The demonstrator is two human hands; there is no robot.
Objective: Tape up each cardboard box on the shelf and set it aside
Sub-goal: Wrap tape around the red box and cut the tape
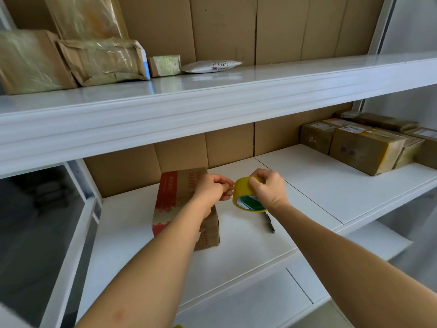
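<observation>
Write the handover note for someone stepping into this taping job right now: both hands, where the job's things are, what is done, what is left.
Right hand grips the yellow tape roll above the middle shelf. Left hand has its fingertips at the roll's edge, seemingly picking at the tape end.
The red-printed cardboard box stands on the shelf under the left forearm; no tape shows on it yet.
A pen lies beside it.
Taped boxes sit at the shelf's right end.
Left: free the tape end, seal this box, set it aside.
</observation>
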